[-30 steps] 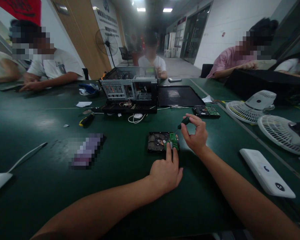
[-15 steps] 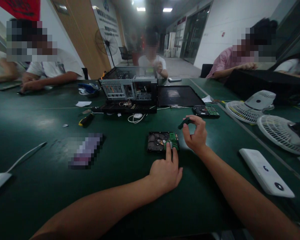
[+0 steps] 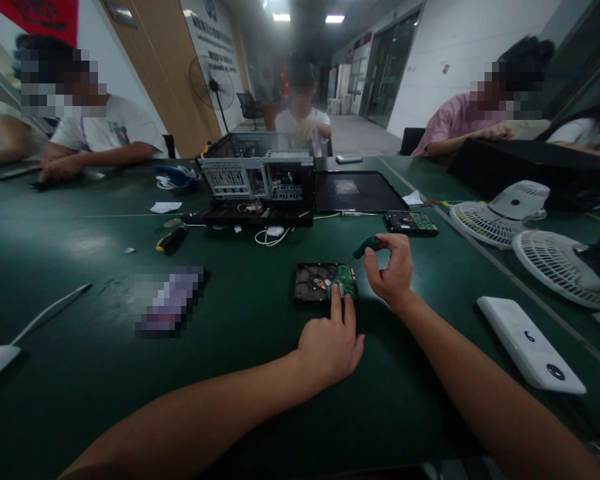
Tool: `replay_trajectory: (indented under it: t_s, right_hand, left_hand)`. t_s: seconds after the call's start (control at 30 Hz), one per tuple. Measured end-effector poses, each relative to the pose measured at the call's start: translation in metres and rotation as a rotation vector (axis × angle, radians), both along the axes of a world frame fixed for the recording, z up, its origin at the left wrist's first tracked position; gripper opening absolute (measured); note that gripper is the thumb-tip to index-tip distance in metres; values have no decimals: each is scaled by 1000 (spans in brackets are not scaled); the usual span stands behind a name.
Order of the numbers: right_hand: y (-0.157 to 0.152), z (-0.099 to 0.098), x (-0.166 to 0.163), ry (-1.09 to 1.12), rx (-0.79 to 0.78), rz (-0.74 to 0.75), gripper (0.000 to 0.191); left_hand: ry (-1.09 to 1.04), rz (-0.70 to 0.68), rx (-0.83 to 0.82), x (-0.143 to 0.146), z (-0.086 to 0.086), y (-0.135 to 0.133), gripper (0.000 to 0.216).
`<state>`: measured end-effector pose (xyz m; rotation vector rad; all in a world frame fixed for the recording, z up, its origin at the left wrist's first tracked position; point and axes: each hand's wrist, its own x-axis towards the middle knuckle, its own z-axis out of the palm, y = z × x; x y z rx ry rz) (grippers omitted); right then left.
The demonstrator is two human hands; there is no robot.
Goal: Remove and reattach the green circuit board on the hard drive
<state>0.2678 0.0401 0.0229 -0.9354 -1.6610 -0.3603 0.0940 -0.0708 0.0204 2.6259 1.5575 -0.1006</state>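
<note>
A hard drive point(image 3: 311, 283) lies on the green table with its green circuit board facing up. Two stretched fingers of my left hand point(image 3: 330, 340) rest on the board's near part; the thumb is apart and nothing is held. My right hand point(image 3: 393, 270) pinches a small screwdriver point(image 3: 367, 247) by its dark green handle between thumb and fingers. Its thin shaft slants down left to the board's upper edge. Whether the tip touches a screw is too small to tell.
Behind the drive stands an opened computer case point(image 3: 257, 177). A second hard drive point(image 3: 411, 223), a yellow-black screwdriver point(image 3: 171, 238), white fan parts point(image 3: 500, 213), a white device point(image 3: 533, 343) and a blurred-out flat object point(image 3: 173, 300) lie around. Other people sit across the table.
The screwdriver in my right hand has tilted, so its shaft now points down at the board. My left hand stays on the hard drive. The person opposite has moved their hands.
</note>
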Motion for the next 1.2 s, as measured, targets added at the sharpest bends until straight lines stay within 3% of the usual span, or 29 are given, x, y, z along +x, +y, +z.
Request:
replay_trajectory:
  t_s: [0.13, 0.37, 0.67, 0.93, 1.2]
  right_hand:
    - [4, -4, 1, 48, 16, -2, 42]
    - [8, -10, 4, 52, -60, 170, 50]
    - [8, -12, 4, 41, 8, 27, 48]
    - [9, -13, 5, 53, -63, 165, 48]
    - [6, -10, 1, 53, 3, 35, 45]
  left_hand:
    - [0, -2, -5, 0, 0, 0, 82]
    - [-1, 11, 1, 1, 0, -1, 81]
    - [11, 1, 10, 0, 0, 0, 81]
    - [11, 4, -4, 0, 2, 0, 81]
    - [7, 18, -24, 0, 3, 0, 80]
